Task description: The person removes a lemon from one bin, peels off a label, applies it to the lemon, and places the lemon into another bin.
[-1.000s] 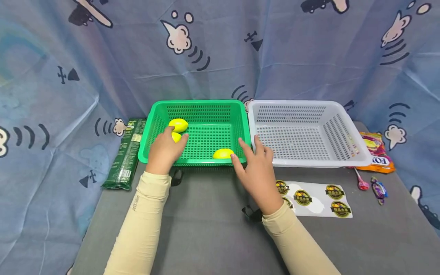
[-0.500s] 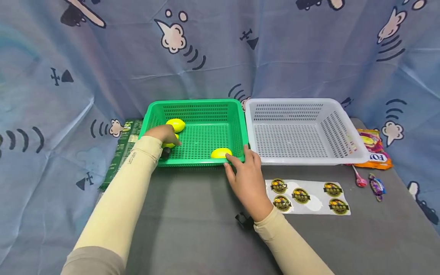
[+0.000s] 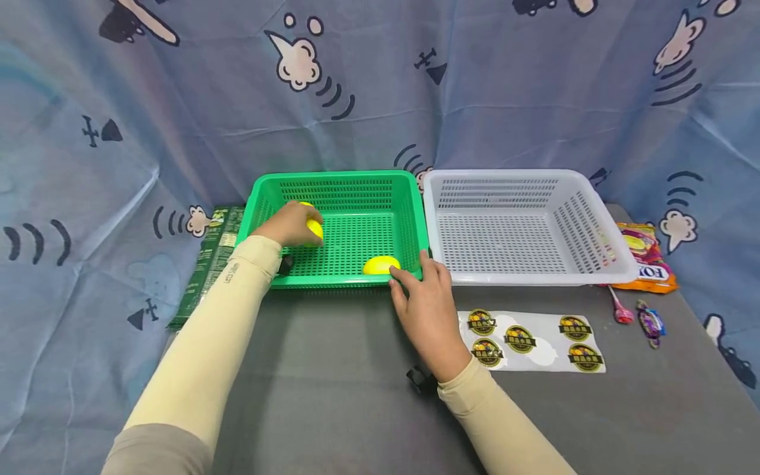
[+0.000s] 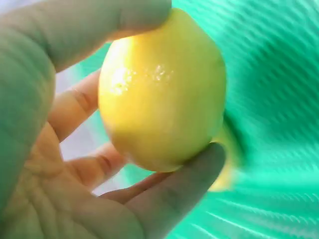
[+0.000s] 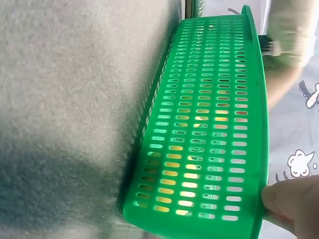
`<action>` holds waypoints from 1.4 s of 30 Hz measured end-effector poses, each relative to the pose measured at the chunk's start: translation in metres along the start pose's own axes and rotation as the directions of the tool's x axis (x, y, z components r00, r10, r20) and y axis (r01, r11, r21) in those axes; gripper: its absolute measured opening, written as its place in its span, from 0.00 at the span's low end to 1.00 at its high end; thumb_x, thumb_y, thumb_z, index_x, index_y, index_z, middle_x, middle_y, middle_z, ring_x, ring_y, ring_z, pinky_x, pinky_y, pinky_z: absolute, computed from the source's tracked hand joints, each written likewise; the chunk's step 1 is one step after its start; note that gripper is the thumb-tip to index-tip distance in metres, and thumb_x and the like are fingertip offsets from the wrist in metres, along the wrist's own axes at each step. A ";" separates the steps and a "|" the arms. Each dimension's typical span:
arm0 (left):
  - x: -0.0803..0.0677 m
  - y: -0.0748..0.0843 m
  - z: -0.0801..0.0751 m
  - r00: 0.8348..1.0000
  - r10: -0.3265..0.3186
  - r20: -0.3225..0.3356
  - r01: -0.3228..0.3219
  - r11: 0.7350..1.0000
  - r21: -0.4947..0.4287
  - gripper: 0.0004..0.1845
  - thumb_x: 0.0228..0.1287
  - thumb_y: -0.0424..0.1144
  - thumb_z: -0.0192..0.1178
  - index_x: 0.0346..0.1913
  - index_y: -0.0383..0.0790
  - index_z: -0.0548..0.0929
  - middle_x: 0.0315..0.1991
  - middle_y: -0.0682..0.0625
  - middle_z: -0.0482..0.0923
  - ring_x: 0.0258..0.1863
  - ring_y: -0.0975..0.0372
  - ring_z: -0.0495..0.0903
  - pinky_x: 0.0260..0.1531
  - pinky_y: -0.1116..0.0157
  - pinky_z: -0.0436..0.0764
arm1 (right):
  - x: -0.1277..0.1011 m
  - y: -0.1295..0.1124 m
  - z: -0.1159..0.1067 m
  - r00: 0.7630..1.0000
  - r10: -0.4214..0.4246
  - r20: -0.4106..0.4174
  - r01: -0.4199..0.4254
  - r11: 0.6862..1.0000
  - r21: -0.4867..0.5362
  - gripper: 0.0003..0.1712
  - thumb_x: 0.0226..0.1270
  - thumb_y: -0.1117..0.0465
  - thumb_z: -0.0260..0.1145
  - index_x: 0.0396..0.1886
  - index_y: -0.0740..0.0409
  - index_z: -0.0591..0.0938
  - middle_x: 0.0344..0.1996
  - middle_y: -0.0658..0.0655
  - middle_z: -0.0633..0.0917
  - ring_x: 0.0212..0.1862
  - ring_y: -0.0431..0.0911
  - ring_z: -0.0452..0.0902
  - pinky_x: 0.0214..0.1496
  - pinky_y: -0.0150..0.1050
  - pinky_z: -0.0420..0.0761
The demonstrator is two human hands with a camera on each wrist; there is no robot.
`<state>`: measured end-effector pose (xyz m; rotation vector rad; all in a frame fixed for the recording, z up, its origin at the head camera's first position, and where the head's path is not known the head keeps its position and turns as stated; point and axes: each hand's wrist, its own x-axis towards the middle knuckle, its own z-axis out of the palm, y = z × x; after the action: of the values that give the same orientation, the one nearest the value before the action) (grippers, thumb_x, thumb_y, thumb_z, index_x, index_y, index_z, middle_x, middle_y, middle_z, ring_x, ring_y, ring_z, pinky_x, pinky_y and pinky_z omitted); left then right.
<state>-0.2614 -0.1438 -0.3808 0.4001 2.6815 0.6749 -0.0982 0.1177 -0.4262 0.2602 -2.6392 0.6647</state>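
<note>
Left hand point(image 3: 289, 224) covers most of its lemon point(image 3: 315, 229); third lemon hidden. Orange packet point(image 3: 647, 264) partly behind white basket point(image 3: 617, 270); sticker point(image 3: 520, 338) text unreadable.

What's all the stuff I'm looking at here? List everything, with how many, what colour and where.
green basket: 1, green, middle of the table.
white basket: 1, white, right beside the green basket, nothing seen inside.
lemons: at least 2 showing, yellow, in the green basket; held lemon at the left, loose lemon by the near wall.
sticker sheet: 1, white with round dark-and-yellow stickers, in front of the white basket.
green packet: 1, dark green, left of the green basket.
orange snack bag: 1, right of the white basket.
wrapped sweets: 2, pink and purple, far right.
table: 1, grey.
backdrop cloth: blue, cartoon prints.
left hand: grips the held lemon.
right hand: fingers on the green basket's near right corner.
</note>
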 end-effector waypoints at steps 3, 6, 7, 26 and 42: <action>-0.022 0.029 -0.003 0.983 0.150 -0.110 -0.156 0.986 -0.053 0.27 0.67 0.35 0.72 0.68 0.36 0.82 0.66 0.37 0.69 0.61 0.44 0.70 0.54 0.50 0.80 | 0.000 0.001 -0.002 1.000 0.002 0.000 -0.002 1.000 -0.009 0.13 0.74 0.59 0.74 0.55 0.54 0.92 0.69 0.78 0.73 0.63 0.71 0.71 0.61 0.62 0.78; -0.057 0.059 0.004 0.943 0.271 -0.195 -0.289 0.955 -0.070 0.26 0.68 0.36 0.72 0.68 0.41 0.83 0.69 0.41 0.68 0.66 0.44 0.67 0.59 0.47 0.77 | 0.001 0.003 -0.005 1.000 -0.003 0.000 0.003 1.000 -0.019 0.13 0.74 0.59 0.74 0.55 0.54 0.92 0.69 0.78 0.74 0.62 0.72 0.72 0.62 0.62 0.77; -0.071 0.066 0.010 0.926 0.312 -0.211 -0.332 0.941 -0.065 0.26 0.68 0.36 0.72 0.68 0.42 0.84 0.71 0.42 0.68 0.69 0.44 0.65 0.61 0.46 0.76 | 0.001 0.003 -0.006 1.000 -0.004 0.000 0.004 1.000 -0.024 0.13 0.74 0.59 0.74 0.55 0.54 0.92 0.69 0.78 0.74 0.62 0.72 0.72 0.62 0.62 0.77; -0.128 0.057 0.183 0.935 0.308 -0.175 -0.338 0.924 -0.178 0.27 0.69 0.31 0.71 0.70 0.43 0.81 0.82 0.40 0.56 0.81 0.39 0.50 0.74 0.37 0.59 | 0.002 0.008 -0.009 0.999 0.020 0.051 -0.018 0.999 -0.040 0.16 0.76 0.55 0.72 0.58 0.54 0.91 0.71 0.76 0.73 0.65 0.72 0.70 0.64 0.64 0.76; -0.074 0.178 0.252 0.897 0.343 -0.278 -0.318 0.939 0.134 0.27 0.77 0.47 0.66 0.75 0.50 0.78 0.76 0.42 0.70 0.72 0.45 0.67 0.64 0.51 0.73 | -0.078 0.072 -0.080 0.899 0.410 0.153 -0.422 0.904 0.060 0.23 0.83 0.54 0.60 0.70 0.59 0.81 0.66 0.67 0.80 0.62 0.67 0.75 0.58 0.68 0.73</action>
<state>-0.0621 0.0821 -0.4814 0.8574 2.9656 0.7696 -0.0203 0.2261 -0.4246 -0.2569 -2.8257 0.9346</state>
